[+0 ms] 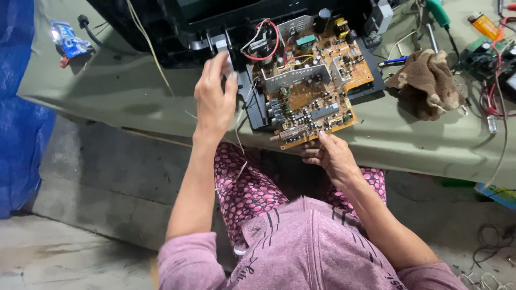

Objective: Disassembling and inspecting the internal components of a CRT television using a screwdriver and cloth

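An orange circuit board (314,80) crowded with components sits in a black plastic frame (258,107) and juts over the table's front edge. My right hand (330,153) holds the board's near edge from below, thumb on top. My left hand (215,96) is raised at the frame's left side, fingers on a grey part of it; whether it grips is unclear. Behind the board stands a large black casing (161,27). Red and white wires (266,40) loop over the board's back.
The table is covered in a grey-green cloth (123,91). On the right lie a brown rag (427,83), a green-handled screwdriver (438,16), a blue pen (395,60), an orange lighter (484,24) and another small board with wires (486,56). A blue wrapper (67,43) lies far left beside a blue tarp (19,107).
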